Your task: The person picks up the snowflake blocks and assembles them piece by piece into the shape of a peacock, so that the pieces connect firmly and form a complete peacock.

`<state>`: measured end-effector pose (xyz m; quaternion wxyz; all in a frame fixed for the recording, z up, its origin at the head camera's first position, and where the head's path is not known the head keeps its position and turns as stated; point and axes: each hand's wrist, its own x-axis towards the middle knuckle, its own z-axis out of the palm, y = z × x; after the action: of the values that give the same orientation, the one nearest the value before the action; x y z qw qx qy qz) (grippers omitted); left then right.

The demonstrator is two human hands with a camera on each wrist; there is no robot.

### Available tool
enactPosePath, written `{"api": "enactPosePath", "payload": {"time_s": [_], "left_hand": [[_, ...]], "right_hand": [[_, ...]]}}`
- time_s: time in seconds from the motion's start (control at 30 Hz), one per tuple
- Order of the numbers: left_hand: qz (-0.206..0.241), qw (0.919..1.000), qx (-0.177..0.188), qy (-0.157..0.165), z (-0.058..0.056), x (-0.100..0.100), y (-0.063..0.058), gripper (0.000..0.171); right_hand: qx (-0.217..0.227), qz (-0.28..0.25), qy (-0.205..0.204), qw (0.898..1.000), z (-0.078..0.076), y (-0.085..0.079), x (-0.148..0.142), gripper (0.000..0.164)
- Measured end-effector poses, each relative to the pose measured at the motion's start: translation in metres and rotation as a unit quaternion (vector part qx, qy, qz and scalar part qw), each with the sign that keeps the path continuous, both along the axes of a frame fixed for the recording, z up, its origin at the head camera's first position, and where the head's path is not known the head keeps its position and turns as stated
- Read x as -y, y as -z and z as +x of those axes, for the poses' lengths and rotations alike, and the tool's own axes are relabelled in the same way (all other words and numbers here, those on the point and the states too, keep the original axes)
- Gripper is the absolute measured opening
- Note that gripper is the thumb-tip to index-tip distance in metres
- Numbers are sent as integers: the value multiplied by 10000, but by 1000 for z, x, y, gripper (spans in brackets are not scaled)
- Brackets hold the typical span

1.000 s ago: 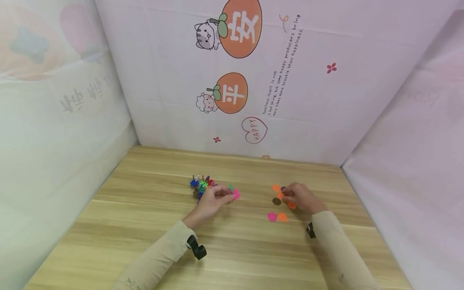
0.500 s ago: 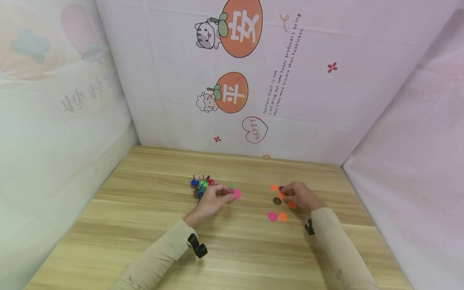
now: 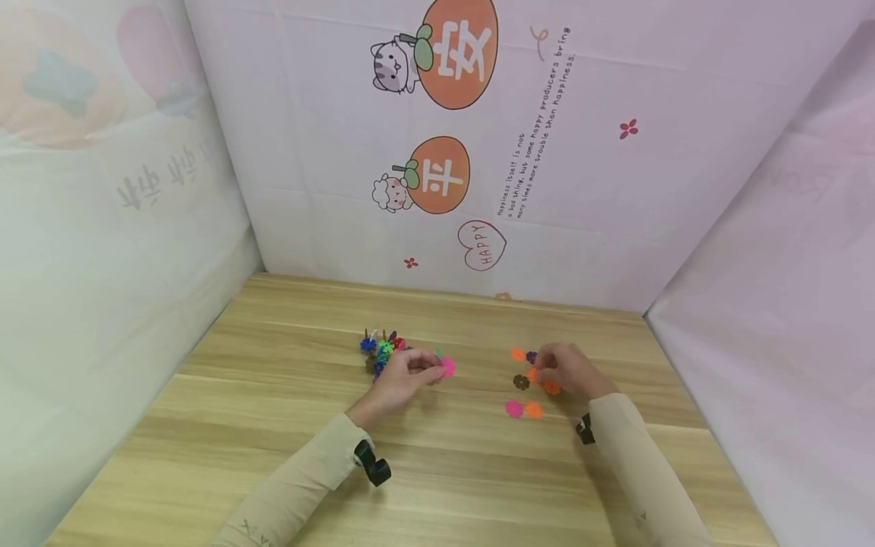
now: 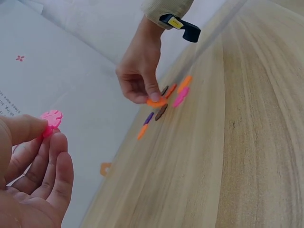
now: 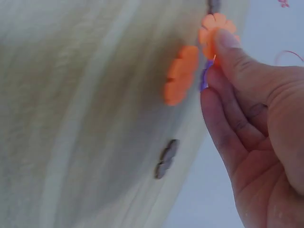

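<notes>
My left hand [image 3: 403, 376] pinches a pink flower-shaped disc [image 4: 52, 118] between thumb and forefinger, above the table. A bit of green [image 3: 437, 352] shows just behind its fingertips in the head view. My right hand [image 3: 570, 371] holds an orange flower-shaped disc [image 5: 216, 35] by thumb and fingers, over a loose group of discs. Around that hand lie a purple disc [image 3: 531, 357], a brown disc [image 3: 521, 382], another orange disc [image 3: 518, 354] and one more orange disc [image 5: 181, 76]. Nearer to me, a pink disc [image 3: 514, 409] lies beside an orange disc [image 3: 533, 409].
Behind my left hand is a heap of mixed flower discs [image 3: 384, 351], partly hidden by the hand. All stand on a wood-grain table [image 3: 437, 471]. Printed white cloth walls [image 3: 567, 251] enclose the back and both sides.
My right hand has shifted slightly with the orange disc, and more of the purple disc shows now. The brown disc lies a touch nearer to me. My left hand has hardly moved.
</notes>
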<state>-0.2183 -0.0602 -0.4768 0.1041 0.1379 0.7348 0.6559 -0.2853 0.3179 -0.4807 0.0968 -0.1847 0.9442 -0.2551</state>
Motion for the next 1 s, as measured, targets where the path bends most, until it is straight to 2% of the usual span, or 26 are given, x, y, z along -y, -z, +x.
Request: {"api": "enactPosePath", "payload": {"time_s": [0.1, 0.2, 0.3, 0.4, 0.53, 0.77, 0.87, 1.0], "left_hand": [[-37, 10000, -5, 5, -1, 0, 0, 22], [-74, 10000, -6, -2, -2, 0, -1, 22], [-85, 10000, -46, 10, -2, -1, -3, 22], [-73, 9999, -114, 33, -1, -2, -4, 22], [-45, 9999, -115, 32, 0, -3, -6, 21], [-66, 9999, -116, -24, 1, -2, -7, 21], [-62, 9999, -112, -34, 1, 0, -7, 21], [-12, 10000, -62, -17, 1, 0, -7, 21]], "right_hand": [[-223, -358, 93, 9991, 6, -9, 8, 9], [-637, -732, -86, 9952, 15, -22, 25, 6], [-1027, -1164, -376, 9872, 25, -32, 46, 8], [-1449, -1556, -703, 9746, 33, -37, 66, 11], [-1844, -1950, -959, 9585, 42, -37, 90, 9], [-2052, -2599, -969, 9386, 48, -28, 117, 10], [-2131, -2711, -979, 9335, 47, -24, 123, 11], [-2113, -2664, -890, 9362, 46, -24, 127, 10]]}}
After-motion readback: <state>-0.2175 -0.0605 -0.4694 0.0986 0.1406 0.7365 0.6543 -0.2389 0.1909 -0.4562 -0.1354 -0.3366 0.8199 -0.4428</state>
